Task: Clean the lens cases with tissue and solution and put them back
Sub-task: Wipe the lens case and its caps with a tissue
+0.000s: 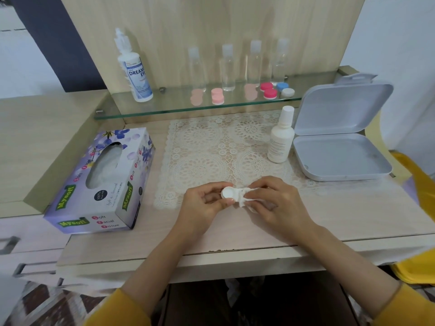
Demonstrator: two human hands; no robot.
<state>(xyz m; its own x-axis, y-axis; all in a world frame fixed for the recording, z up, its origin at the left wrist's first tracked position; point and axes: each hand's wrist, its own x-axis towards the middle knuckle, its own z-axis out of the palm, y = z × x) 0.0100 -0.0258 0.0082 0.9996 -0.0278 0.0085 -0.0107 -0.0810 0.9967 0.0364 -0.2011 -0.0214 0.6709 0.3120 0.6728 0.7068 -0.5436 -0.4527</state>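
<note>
— Left hand (207, 204) first: what has it got?
— It pinches the left end of the white lens case (227, 192) between thumb and fingertips, over the near edge of the lace mat (211, 147).
— And the right hand (275, 201)?
— Its fingers are curled round a wad of tissue (243, 202), pressing it onto the case's right end.
— Can you see both cups?
— Only the left one: round and uncapped, its hollow facing up toward the camera. The right cup is hidden under the tissue and the right fingers, so I cannot tell whether it has a lid.
— Which way does the case lie?
— Its long axis runs left to right, roughly parallel to the front edge of the desk (247, 231), one end in each hand.
— Anything else hard to make out?
— The clear bottles (227, 67) on the glass shelf (176, 107) are blurred, and so are the coloured cases (270, 90) among them. The large solution bottle (135, 69) shows only part of its label. The small white bottle (280, 140) stands upright between the mat and the open grey box (341, 158), its print too fine to read. The tissue box (101, 180) lies left of the mat. The yellow sleeves (122, 309) are cut off at the bottom edge.
</note>
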